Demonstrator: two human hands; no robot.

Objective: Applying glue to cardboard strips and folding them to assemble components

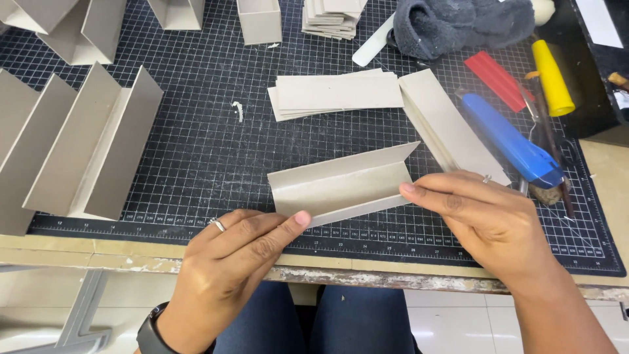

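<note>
A grey cardboard piece [341,187], folded lengthwise into a shallow V, rests on the black gridded cutting mat [196,151]. My left hand [239,255], with a ring and a wrist watch, pinches its near left edge with the thumb tip. On the other side, my right hand [485,213], also ringed, grips the piece's right end with the fingertips. Both hands hold the same piece near the front edge of the mat.
Flat grey card strips lie stacked [337,93] behind, with more strips [449,124] to the right. Folded card channels [85,144] stand at left. A blue tool [508,141], red strip [498,80], yellow tube [552,77] and dark cloth [458,25] lie right.
</note>
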